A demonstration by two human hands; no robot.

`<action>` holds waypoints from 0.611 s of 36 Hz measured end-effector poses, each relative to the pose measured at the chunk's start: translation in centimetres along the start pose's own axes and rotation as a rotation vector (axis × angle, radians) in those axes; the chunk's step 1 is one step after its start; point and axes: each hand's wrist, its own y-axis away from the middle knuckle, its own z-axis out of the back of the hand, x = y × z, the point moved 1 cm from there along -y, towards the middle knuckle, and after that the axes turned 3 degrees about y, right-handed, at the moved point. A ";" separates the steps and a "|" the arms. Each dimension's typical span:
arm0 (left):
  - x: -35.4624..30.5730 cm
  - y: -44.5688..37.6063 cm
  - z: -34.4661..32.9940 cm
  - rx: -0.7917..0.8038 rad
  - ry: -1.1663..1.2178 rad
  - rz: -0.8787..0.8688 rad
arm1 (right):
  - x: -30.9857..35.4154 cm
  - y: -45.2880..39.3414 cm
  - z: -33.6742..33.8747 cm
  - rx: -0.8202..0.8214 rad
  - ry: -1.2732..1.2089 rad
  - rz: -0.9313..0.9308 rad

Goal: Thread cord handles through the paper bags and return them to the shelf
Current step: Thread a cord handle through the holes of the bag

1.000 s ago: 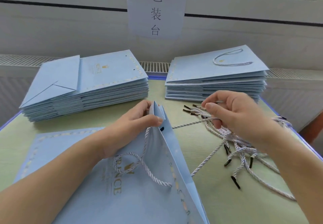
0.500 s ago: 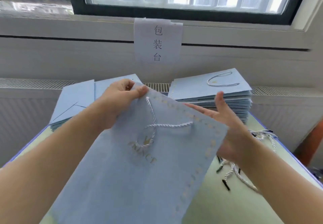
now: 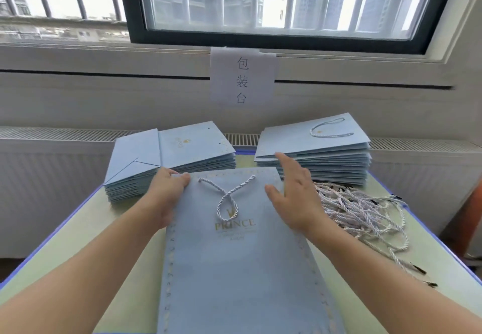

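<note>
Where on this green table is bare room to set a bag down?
Bare green table lies left of the held bag, below the unthreaded stack. A narrow strip separates both stacks. Crowded: loose cords beneath the threaded stack.

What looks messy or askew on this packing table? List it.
Two things: the white twisted cords lie in a tangled heap at the table's right edge, and the right stack of pale blue paper bags is fanned unevenly. No damage or spills are visible.
</note>
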 end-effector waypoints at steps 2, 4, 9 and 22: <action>0.7 0.0 -0.3 -0.009 -0.045 0.002 | 1.4 0.4 -0.4 -0.026 0.193 0.290; 1.4 -0.6 -0.6 -0.025 -0.113 -0.003 | 2.8 0.5 -1.0 0.189 0.200 0.372; 2.6 -1.5 -1.0 -0.072 -0.191 -0.008 | 2.9 0.4 -1.6 0.302 0.159 0.326; 3.7 3.9 -4.9 0.207 -1.281 -0.374 | 0.8 -0.7 -4.0 0.396 0.467 0.038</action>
